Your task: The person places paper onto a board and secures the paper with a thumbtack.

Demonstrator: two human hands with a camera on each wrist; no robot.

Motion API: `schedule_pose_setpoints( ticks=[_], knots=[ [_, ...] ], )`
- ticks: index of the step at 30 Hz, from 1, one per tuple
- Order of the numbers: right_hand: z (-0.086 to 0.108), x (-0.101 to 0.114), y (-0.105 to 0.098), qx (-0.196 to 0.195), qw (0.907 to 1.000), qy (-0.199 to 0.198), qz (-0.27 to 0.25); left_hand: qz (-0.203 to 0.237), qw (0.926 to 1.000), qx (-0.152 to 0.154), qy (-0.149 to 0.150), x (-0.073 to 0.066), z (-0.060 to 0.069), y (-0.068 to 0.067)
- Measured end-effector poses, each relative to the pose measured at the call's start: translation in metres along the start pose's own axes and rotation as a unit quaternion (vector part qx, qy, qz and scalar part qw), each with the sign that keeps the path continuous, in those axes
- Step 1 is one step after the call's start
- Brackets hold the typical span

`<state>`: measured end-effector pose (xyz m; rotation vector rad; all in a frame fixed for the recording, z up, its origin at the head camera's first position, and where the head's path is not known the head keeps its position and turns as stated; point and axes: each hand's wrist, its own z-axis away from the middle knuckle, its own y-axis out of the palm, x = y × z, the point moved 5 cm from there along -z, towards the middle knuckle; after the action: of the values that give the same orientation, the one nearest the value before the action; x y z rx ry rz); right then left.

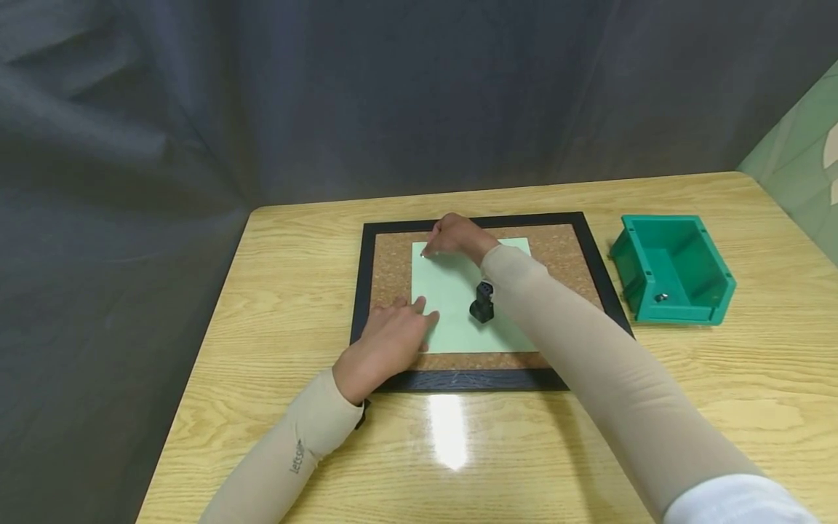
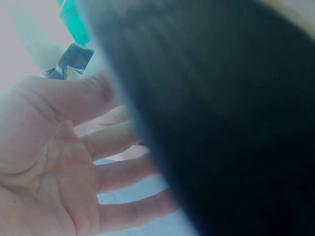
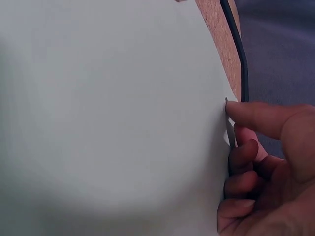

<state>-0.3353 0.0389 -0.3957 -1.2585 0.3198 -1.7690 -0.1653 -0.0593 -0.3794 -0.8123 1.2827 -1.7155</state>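
A pale green sheet of paper [image 1: 452, 320] lies on a black-framed cork board [image 1: 563, 255]. My right hand [image 1: 458, 236] is at the sheet's far left corner, where thumb and forefinger pinch a small shiny thumbtack [image 1: 423, 255]. In the right wrist view the thumb [image 3: 261, 115] is against the paper's edge and the other fingers are curled; the tack's point cannot be made out. With fingers spread, my left hand [image 1: 393, 338] rests on the near left edge of the sheet and the cork. In the left wrist view the dark frame edge [image 2: 211, 123] hides its fingertips.
To the right of the board stands a green plastic bin [image 1: 628, 269] with a small shiny metal piece [image 1: 661, 297] in it. The wooden table [image 1: 288, 276] ends at a dark curtain [image 1: 419, 102] at the back and left. A wrist camera [image 1: 483, 302] hangs over the sheet.
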Motion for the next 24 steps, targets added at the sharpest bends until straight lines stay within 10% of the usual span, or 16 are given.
schedule_pose_setpoints(
  ticks=[24],
  knots=[
    [0.0023,-0.0011,-0.0001,-0.008,0.9994,0.005,0.033,-0.002,1.0000,0.008,-0.001,-0.0004,0.0002,0.0020]
  ],
)
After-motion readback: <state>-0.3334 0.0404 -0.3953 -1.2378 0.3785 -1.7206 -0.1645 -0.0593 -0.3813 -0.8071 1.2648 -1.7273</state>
